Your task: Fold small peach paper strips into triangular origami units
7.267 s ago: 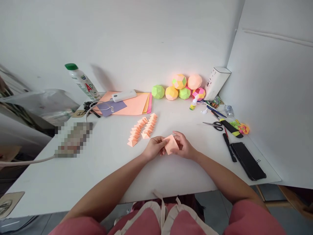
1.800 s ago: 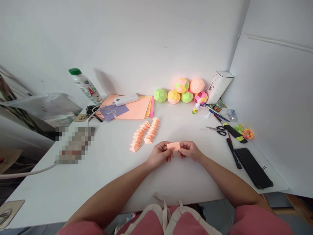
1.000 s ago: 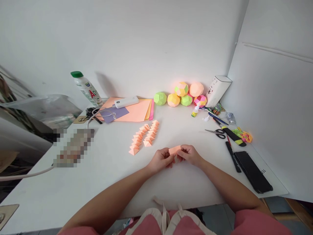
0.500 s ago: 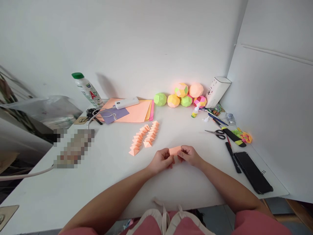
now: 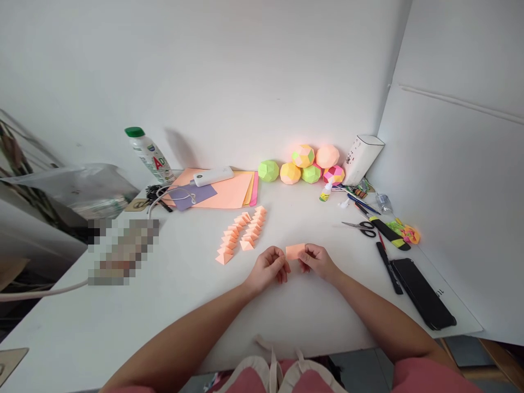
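Note:
A small folded piece of peach paper (image 5: 295, 251) is held above the white table, pinched between the thumb and fingers of my right hand (image 5: 321, 263). Just beside its left edge is my left hand (image 5: 268, 267), its fingers loosely bent and slightly apart, with nothing visible in them. Beyond my left hand, two slanting rows of folded peach paper pieces, a left row (image 5: 230, 240) and a right row (image 5: 253, 229), lie overlapping on the table.
Several faceted paper balls (image 5: 268, 171) are piled against the wall. Scissors (image 5: 361, 227), a utility knife (image 5: 388, 233), a small glue bottle (image 5: 326, 191) and a black phone (image 5: 423, 293) lie right. Coloured paper sheets (image 5: 233, 191), a power bank (image 5: 213, 176) and a bottle (image 5: 150, 157) stand back left.
My left hand has let go of the paper's left edge and drawn slightly left. More of the paper shows now, held by my right hand alone. The camera view has tilted slightly.

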Available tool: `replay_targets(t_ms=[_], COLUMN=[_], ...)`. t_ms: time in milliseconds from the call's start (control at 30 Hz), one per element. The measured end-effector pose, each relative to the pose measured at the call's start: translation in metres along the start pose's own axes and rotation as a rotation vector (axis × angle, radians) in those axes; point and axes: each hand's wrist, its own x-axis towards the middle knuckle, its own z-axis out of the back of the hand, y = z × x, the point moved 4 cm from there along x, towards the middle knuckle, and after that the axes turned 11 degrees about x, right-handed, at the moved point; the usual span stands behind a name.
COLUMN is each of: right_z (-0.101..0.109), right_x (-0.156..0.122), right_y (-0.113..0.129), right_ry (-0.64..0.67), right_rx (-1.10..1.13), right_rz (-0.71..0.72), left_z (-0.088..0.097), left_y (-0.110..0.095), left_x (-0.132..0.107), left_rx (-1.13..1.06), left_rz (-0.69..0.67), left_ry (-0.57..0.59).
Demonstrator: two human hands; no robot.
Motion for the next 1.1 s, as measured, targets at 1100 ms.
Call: replay_targets(t_ms=[1100], right_z=[-0.0018], right_x=[0.0013], right_y=[-0.0014], right_ry=[0.048], right_rx=[-0.111], right_rz=[0.022], left_z=[-0.0006], left_y=[-0.0042], left_x=[0.0015], left_rx=[0.031], left_rz=[-0.041], left_ry=[0.037])
